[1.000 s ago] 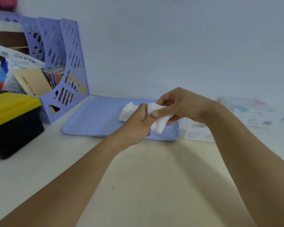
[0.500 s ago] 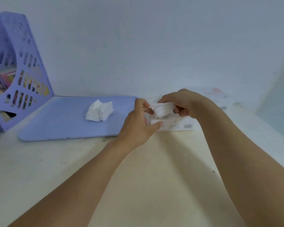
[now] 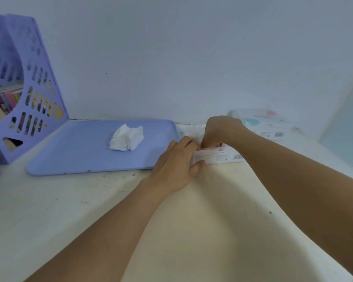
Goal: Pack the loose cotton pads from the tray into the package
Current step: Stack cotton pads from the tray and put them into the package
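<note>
**Transfer of a batch of pads from tray to package**

Right hand, seen half a second earlier above the package with a white wad pinched in its fingers, now lowered onto the package, fingers curled down into its top; wad no longer visible, hence judged pushed inside or hidden under the fingers, which of the two not discernible. Grip of that hand on anything: cannot tell. Left hand, previously held beside the wad, now clamped on the near left end of the package, thumb below and fingers above, steadying it or holding its opening apart. Package lying on the table just right of the tray, touching or nearly touching its right edge. One crumpled heap of cotton pads remaining near the tray's middle, well apart from both hands. Meaning for the task: one batch at the point of insertion, at least one further trip to the tray required. Second printed pack behind the right wrist; lilac file rack at far left.
</note>
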Motion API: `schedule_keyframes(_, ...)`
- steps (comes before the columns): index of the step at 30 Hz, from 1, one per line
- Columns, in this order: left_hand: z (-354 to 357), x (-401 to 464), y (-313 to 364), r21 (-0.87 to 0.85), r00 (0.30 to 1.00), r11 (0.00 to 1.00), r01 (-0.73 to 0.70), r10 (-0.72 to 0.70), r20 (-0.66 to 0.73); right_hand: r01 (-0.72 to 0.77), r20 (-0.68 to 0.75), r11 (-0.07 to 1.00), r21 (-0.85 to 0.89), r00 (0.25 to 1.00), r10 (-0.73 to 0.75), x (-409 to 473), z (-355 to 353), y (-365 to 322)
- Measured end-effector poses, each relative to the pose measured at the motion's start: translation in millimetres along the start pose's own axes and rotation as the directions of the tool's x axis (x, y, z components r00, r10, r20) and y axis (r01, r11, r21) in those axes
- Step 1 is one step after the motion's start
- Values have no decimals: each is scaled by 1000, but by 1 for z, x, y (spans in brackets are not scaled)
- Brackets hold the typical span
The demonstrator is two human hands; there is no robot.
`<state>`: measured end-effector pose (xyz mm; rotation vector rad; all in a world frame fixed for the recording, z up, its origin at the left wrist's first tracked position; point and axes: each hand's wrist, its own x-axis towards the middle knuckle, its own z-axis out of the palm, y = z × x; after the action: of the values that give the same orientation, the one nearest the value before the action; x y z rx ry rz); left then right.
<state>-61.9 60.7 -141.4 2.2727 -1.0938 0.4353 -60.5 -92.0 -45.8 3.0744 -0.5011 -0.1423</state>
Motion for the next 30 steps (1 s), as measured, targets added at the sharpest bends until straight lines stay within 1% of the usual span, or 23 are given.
schedule_keyframes(2, 1, 0, 1, -14, 1000, 1000, -1, 0, -17, 17, -113, 999, 51, 993, -11, 0, -4, 2)
schedule_keyframes(4, 3, 0, -2, -20, 999, 1000, -6, 5, -38, 168, -256, 952, 255, 961, -101, -3, -9, 7)
schedule_keyframes(5, 5, 0, -5, -33, 999, 999, -2, 0, -44, 278, -294, 884, 375, 941, -171, -8, -12, 8)
schedule_keyframes(6, 6, -1, -8, -55, 999, 998, -1, -1, -48, 343, -285, 817, 464, 931, -229, -13, -14, 9)
schedule_keyframes(7, 8, -1, -10, -77, 999, 997, -7, 3, -49, 365, -243, 779, 510, 930, -276, -20, -17, 10)
schedule_keyframes(8, 9, -3, -12, -97, 999, 995, -12, 7, -51, 360, -171, 784, 506, 933, -317, -25, -17, 8)
schedule_keyframes(9, 9, -2, -14, -121, 999, 993, -12, 6, -47, 339, -87, 820, 461, 937, -338, -30, -16, 7)
schedule_keyframes(11, 6, -4, -13, -188, 999, 982, 24, -29, -27, 298, 65, 905, 305, 941, -332, -32, -10, 6)
schedule_keyframes(13, 4, -2, -12, -211, 998, 976, 62, -63, -1, 274, 151, 941, 199, 940, -306, -33, -7, 4)
schedule_keyframes(14, 3, 0, -12, -196, 997, 978, 76, -76, 8, 241, 179, 956, 169, 946, -271, -31, -7, 3)
schedule_keyframes(17, 1, 1, -9, -179, 994, 978, 109, -109, 11, 180, 251, 983, -21, 953, -169, -28, -14, -5)
schedule_keyframes(18, -1, 0, -9, -212, 992, 969, 123, -123, 13, 169, 296, 985, -32, 943, -152, -26, -18, -9)
schedule_keyframes(20, -6, 1, -9, -358, 987, 919, 162, -156, 47, 161, 387, 986, 53, 906, -169, -24, -30, -12)
schedule_keyframes(21, -13, 2, -10, -461, 983, 869, 179, -178, 46, 193, 369, 975, 108, 903, -219, -22, -37, -15)
schedule_keyframes(22, -22, 5, -11, -557, 977, 812, 173, -214, -10, 241, 275, 956, 167, 920, -280, -21, -43, -16)
schedule_keyframes(23, -34, 8, -17, -624, 948, 766, 154, -292, -126, 302, 119, 921, 246, 934, -338, -20, -47, -21)
schedule_keyframes(24, -49, 9, -30, -659, 881, 739, 138, -395, -260, 376, -61, 857, 352, 923, -380, -17, -47, -32)
schedule_keyframes(25, -64, 9, -45, -659, 790, 737, 150, -490, -368, 433, -195, 765, 477, 901, -389, -17, -44, -46)
schedule_keyframes(26, -77, 8, -62, -633, 704, 748, 199, -559, -439, 441, -229, 668, 599, 894, -385, -18, -37, -61)
schedule_keyframes(27, -90, 1, -85, -583, 646, 761, 287, -602, -469, 396, -186, 582, 710, 903, -387, -18, -27, -79)
schedule_keyframes(28, -98, -6, -109, -524, 634, 756, 393, -635, -441, 326, -117, 533, 781, 914, -389, -14, -15, -97)
schedule_keyframes(29, -102, -13, -130, -471, 658, 742, 478, -657, -367, 278, -58, 532, 800, 918, -392, -7, -2, -112)
schedule_keyframes(30, -100, -18, -143, -424, 698, 734, 530, -662, -273, 276, -40, 564, 778, 918, -395, 4, 11, -122)
